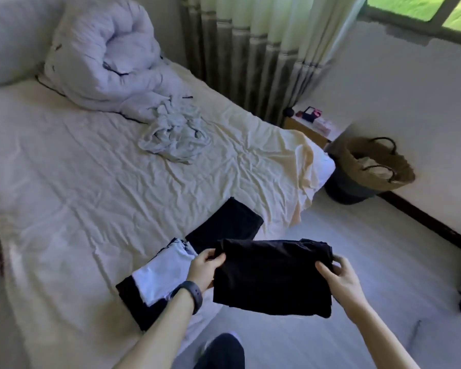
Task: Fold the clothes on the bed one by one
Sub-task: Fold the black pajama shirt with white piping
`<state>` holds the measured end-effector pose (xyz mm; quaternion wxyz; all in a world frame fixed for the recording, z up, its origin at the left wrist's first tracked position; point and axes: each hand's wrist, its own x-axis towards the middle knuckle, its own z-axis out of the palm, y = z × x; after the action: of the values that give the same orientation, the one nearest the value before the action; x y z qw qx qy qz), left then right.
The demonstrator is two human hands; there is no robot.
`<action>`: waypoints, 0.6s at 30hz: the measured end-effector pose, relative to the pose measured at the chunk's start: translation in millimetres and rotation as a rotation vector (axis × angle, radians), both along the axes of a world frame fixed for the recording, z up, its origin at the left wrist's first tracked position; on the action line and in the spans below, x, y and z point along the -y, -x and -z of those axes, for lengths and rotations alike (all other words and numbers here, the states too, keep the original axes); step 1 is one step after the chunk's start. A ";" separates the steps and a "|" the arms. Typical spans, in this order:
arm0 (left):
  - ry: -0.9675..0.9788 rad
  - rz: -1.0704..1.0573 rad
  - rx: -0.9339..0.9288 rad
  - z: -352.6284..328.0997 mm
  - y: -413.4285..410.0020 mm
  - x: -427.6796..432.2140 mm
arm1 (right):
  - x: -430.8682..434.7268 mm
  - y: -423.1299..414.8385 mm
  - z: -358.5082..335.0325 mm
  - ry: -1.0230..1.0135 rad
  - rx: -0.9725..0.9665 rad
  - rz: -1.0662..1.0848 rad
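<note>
The left hand (206, 270) is gripping the left edge of a folded black garment (272, 275), its fingers curling round the cloth. A dark wristband (192, 294) is sitting on that wrist. The right hand (338, 280) is pinching the garment's right edge, with the thumb lying on top and the fingers going behind. Between the two hands the garment is hanging as a rough rectangle in the air, off the near corner of the bed (64, 169) and partly over the floor (357, 249).

Just beyond it, a folded black piece (224, 222) is lying flat near the bed's edge. Beside that, partly hidden by the left forearm, a folded white-and-black piece (160, 278) is lying on the sheet; the two look to be touching at a corner. Farther up the bed, well apart from these, a pale garment (175, 137) is lying crumpled and unfolded. A bunched duvet (104, 57) is sitting at the head of the bed, just beside that pale garment.

A striped curtain (250, 49) is hanging behind the bed, and a window (423, 9) is showing green at the top right. A nightstand (309, 126) is carrying a few small items, too small to tell. Near it a woven basket (375, 163) with dark handles is leaning on a dark bin (341, 187) against the wall.
</note>
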<state>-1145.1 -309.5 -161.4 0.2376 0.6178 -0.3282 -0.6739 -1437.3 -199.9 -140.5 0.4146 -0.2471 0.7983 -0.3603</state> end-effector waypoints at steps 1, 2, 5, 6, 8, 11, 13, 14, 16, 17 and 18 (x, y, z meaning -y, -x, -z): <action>-0.022 -0.048 0.027 12.8 -1.1 6.2 | 23.5 2.4 8.5 -0.034 -0.002 -0.053; -0.043 -0.101 0.064 34.3 -2.7 13.6 | 46.4 4.0 19.0 -0.060 -0.002 -0.111; -0.125 -0.222 0.124 118.8 -10.1 37.1 | 116.6 2.9 47.3 -0.122 -0.016 -0.251; -0.152 -0.254 0.151 130.3 -8.8 45.5 | 140.0 2.2 58.0 -0.137 -0.019 -0.285; -0.176 -0.272 0.195 117.3 -3.8 64.2 | 183.3 -2.3 76.6 -0.174 -0.031 -0.333; -0.221 -0.357 0.245 113.1 5.3 96.3 | 243.1 -9.9 102.7 -0.239 -0.066 -0.426; -0.274 -0.402 0.302 133.6 9.2 120.4 | 281.6 -15.9 122.1 -0.282 -0.099 -0.483; -0.298 -0.426 0.323 143.9 10.1 132.4 | 299.4 -19.3 132.6 -0.298 -0.110 -0.502; -0.361 -0.451 0.384 160.1 14.0 151.2 | 329.9 -25.4 151.5 -0.337 -0.152 -0.555; -0.396 -0.471 0.423 164.2 16.1 158.2 | 342.9 -28.2 161.3 -0.358 -0.170 -0.595; -0.422 -0.485 0.446 170.9 17.1 164.8 | 355.1 -31.6 171.2 -0.370 -0.172 -0.618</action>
<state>-1162.2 -474.3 -332.4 0.1804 0.8441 -0.0705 -0.5000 -1405.7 -555.0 -311.7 0.4728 -0.4267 0.7696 -0.0453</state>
